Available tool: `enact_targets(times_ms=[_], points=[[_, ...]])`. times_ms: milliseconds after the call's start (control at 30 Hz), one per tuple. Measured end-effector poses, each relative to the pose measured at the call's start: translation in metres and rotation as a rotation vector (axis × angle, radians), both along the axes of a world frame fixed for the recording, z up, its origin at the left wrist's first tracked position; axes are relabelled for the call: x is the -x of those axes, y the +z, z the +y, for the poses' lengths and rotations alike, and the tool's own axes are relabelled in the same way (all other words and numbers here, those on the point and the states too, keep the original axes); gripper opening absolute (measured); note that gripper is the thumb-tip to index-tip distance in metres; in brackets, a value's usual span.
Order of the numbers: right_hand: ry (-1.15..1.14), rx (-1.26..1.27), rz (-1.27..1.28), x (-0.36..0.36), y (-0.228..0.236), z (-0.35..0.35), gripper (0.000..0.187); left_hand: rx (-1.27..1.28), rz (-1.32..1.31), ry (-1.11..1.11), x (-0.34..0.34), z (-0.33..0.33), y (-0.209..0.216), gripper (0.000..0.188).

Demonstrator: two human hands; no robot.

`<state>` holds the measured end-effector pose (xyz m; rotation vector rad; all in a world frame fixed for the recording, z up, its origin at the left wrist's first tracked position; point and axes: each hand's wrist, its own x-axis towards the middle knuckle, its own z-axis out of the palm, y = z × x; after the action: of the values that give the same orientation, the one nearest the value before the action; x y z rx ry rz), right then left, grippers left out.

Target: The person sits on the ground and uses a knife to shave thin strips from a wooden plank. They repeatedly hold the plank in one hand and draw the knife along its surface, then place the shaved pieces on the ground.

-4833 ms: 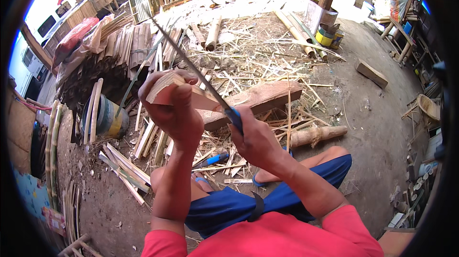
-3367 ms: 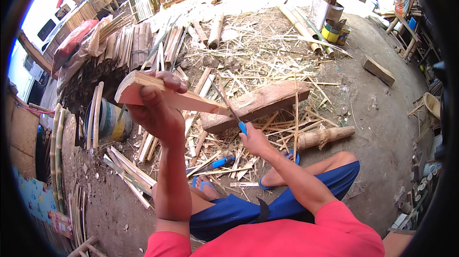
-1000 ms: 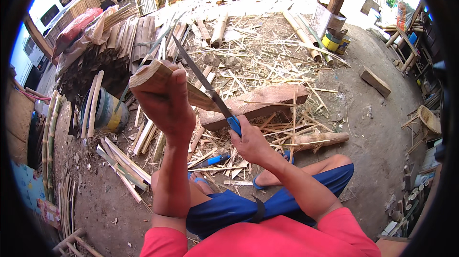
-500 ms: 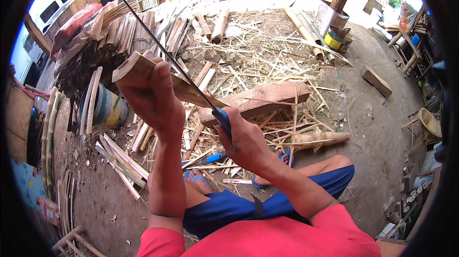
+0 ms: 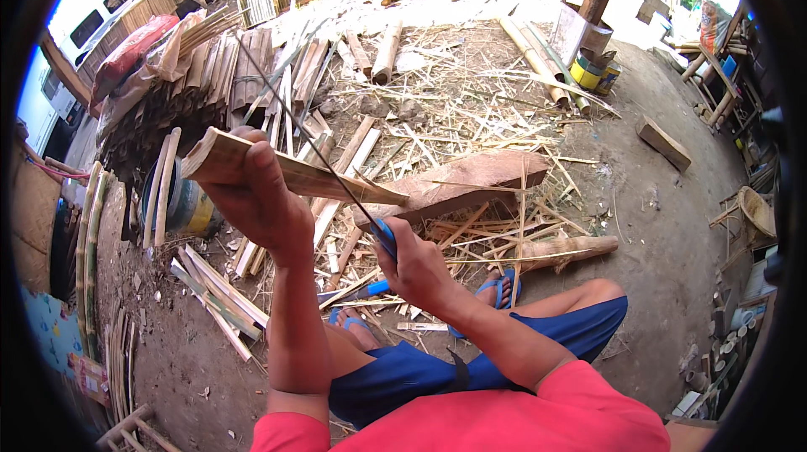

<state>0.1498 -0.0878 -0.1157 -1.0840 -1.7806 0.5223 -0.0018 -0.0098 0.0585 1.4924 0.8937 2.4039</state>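
My left hand (image 5: 271, 210) is wrapped round a split bamboo piece (image 5: 319, 179), thumb over its upper side, and lifts it off the ground. The piece slants down to the right, its far end over a thick wooden block (image 5: 475, 183). My right hand (image 5: 418, 265) grips the blue handle (image 5: 385, 240) of a long, thin, dark-bladed tool (image 5: 294, 122). The blade crosses the bamboo between my hands and points up and left. Seen nearly edge-on, it does not show its exact kind.
Another blue-handled tool (image 5: 377, 289) lies by my feet among bamboo shavings (image 5: 471, 107). Split strips (image 5: 217, 284) and a bucket (image 5: 195, 208) are at left, before stacked slats (image 5: 181, 107). A round log (image 5: 567, 250) lies at right, a beam (image 5: 664, 145) beyond.
Both hands have moved lower and slightly left with the bamboo piece and blade. The bamboo has turned, showing more of its pale face. The blade's tip has come down and right.
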Motion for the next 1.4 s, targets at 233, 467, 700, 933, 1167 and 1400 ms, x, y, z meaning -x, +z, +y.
enact_targets(times_ms=[233, 467, 700, 933, 1167, 1400], points=[[-0.299, 0.965, -0.315, -0.054, -0.095, 0.039, 0.032, 0.028, 0.015, -0.008, 0.012, -0.009, -0.003, 0.039], [-0.075, 0.094, -0.014, -0.005, -0.036, -0.004, 0.030, 0.081, -0.008, 0.146, 0.006, -0.004, 0.000, 0.040], [-0.343, 0.993, -0.436, -0.080, -0.143, 0.031, 0.031, 0.084, -0.065, 0.223, 0.021, 0.004, 0.003, 0.053], [-0.016, 0.993, 0.367, -0.097, -0.033, 0.011, 0.033, -0.072, 0.026, -0.098, 0.013, 0.009, 0.004, 0.056], [-0.384, 0.542, 0.589, -0.140, 0.114, 0.055, 0.017, -0.073, 0.131, -0.217, 0.001, 0.017, 0.013, 0.047], [-0.077, 0.180, 0.069, -0.070, 0.112, -0.042, 0.036, -0.190, 0.332, 0.108, -0.028, 0.012, 0.013, 0.065]])
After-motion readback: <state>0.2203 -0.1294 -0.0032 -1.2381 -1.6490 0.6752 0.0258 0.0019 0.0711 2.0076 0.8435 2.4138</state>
